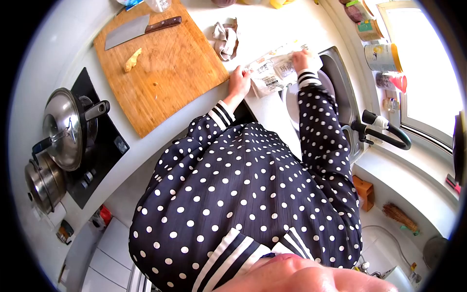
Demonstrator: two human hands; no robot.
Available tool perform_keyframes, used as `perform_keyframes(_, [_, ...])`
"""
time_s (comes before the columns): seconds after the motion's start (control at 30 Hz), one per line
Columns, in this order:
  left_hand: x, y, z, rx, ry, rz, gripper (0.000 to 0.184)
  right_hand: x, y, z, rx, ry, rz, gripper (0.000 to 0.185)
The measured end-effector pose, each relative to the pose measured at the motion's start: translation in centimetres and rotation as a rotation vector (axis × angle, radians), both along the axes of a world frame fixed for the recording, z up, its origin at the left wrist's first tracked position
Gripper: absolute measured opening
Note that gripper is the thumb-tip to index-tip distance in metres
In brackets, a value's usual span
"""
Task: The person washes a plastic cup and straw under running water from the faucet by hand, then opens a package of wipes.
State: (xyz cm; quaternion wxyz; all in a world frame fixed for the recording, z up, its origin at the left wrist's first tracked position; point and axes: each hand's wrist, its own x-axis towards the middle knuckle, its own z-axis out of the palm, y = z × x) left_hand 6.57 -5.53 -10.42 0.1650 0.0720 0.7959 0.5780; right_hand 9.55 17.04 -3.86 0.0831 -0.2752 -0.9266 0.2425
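Note:
A printed clear plastic package (pixel 272 73) with pale contents spans the counter's front edge beside the sink. My left hand (pixel 239 82) pinches its left end, thumb on top. At its right end, my right hand (pixel 302 60) grips the plastic with curled fingers. What exactly is inside I cannot make out. Left of my hands lies a wooden cutting board (pixel 170 73). On it rest a cleaver (pixel 130 32) with a brown handle and a piece of ginger (pixel 133 60). A crumpled greyish cloth (pixel 226 40) sits just behind my left hand.
The metal sink (pixel 340 73) holds a round basin, partly behind my right arm. A black-hosed faucet (pixel 384 131) juts out at its near side. Jars (pixel 382 57) line the windowsill. On the far left are a lidded pan (pixel 63 129) on the stove and a steel pot (pixel 44 182).

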Motion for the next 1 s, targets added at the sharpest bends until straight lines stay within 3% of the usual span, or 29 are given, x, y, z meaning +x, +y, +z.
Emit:
perform_keyframes(0.03, [-0.1,0.1,0.1,-0.015,0.014,0.003,0.024,0.6,1.3,0.8,0.389,0.036,0.191,0.012])
perform_keyframes(0.1, [0.1,0.2,0.0,-0.044,0.032,0.009,0.024,0.8,1.2,1.0,0.115,0.193,0.146,0.018])
perform_keyframes(0.17, [0.1,0.2,0.5,-0.05,0.02,0.009,0.024,0.8,-1.6,-0.9,-0.233,0.169,0.065,0.023])
perform_keyframes(0.2, [0.1,0.0,0.9,-0.063,0.016,0.001,0.024,-0.2,-5.9,3.7,0.093,-0.25,0.182,0.026])
perform_keyframes(0.27, [0.1,0.1,0.2,-0.062,0.023,0.015,0.025,2.6,-6.6,-5.2,0.304,-0.16,0.41,0.021])
perform_keyframes(0.3, [0.2,0.1,-0.1,-0.062,0.044,0.017,0.025,4.4,-8.8,-3.5,0.382,-0.016,0.429,0.021])
perform_keyframes(0.33, [0.1,0.1,-0.3,-0.057,0.066,0.023,0.025,5.6,-8.6,-5.9,0.196,-0.09,0.323,0.024])
perform_keyframes(0.37, [0.2,0.3,-0.6,-0.049,0.083,0.033,0.025,6.8,-9.3,-0.9,0.226,-0.188,0.442,0.027])
perform_keyframes(0.5, [0.1,0.2,-0.7,-0.027,0.036,0.015,0.028,8.1,-6.1,4.1,0.074,-0.45,0.285,0.031])
perform_keyframes(0.63, [0.2,0.3,-0.7,-0.075,0.037,0.023,0.028,5.9,-7.2,5.2,0.185,-0.023,0.249,0.025])
perform_keyframes(0.7, [0.1,0.1,-0.5,-0.057,0.045,0.01,0.028,4.7,-8.6,1.0,0.124,0.1,0.239,0.027])
perform_keyframes(0.77, [0.3,-0.1,-0.4,-0.043,0.04,-0.001,0.027,5.5,-11.5,-1.6,0.276,-0.015,0.264,0.03])
perform_keyframes(0.87, [0.3,-0.1,-0.8,-0.004,0.052,0.002,0.026,7.9,-10.5,-0.2,0.054,-0.066,0.401,0.029])
perform_keyframes(0.97, [0.4,-0.2,-0.5,-0.007,0.052,-0.009,0.027,8.0,-8.1,2.4,0.205,-0.309,0.371,0.029])
perform_keyframes(1.0, [0.6,-0.2,-0.2,0.004,0.039,0.003,0.026,7.7,-8.3,2.5,0.246,-0.153,0.37,0.028])
